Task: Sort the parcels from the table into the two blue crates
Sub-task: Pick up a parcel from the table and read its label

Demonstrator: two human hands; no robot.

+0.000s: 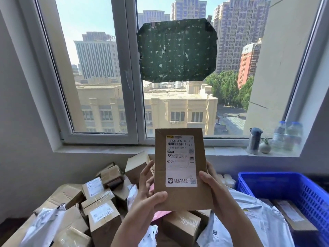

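Fingers of left hand (148, 193) and right hand (212, 186) clasp the flat brown cardboard parcel (185, 196) upright; we should read its white label (180, 161) before picking the blue plastic crate (302, 196).

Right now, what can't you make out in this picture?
Head view:
- Label: small print too blurred to read.
- Right hand: most of its fingers are hidden behind the parcel.
- Blue crate: cut off by the right edge, so its contents are only partly seen.
- Second crate: out of frame.
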